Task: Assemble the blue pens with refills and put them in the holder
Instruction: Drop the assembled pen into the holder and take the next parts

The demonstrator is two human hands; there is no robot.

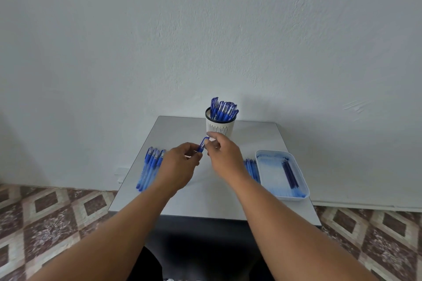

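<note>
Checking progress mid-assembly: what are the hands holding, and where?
Both hold one blue pen: left hand pinches its lower end, right hand its upper, capped end.

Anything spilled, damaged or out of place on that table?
One thing: the white tray on the right has blue smears across its floor, which look like ink stains, around the dark refills lying in it. Otherwise tidy: the holder stands upright, and the loose pens lie in a neat row on the left.
</note>
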